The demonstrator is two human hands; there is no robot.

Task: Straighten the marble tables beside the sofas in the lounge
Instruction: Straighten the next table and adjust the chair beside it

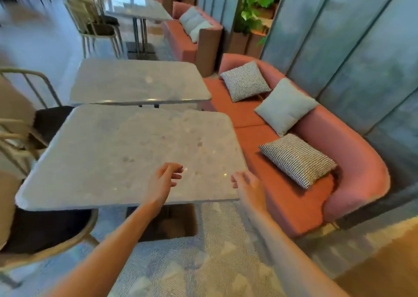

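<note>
The near grey marble counter (126, 154) stood skewed beside the pink curved sofa (282, 161), close against the far marble counter (138, 81). Both hands, left (164, 180) and right (247, 184), hovered at its near right edge with fingers loosely curled and holding nothing, probably ready to grip and square it.

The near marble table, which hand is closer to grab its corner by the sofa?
Probably the right hand: it hovers just off the near marble table's sofa-side corner. The left hand is over the tabletop, farther from that corner. Neither grips anything.

No legible text anywhere (no labels, signs, numbers).
</note>
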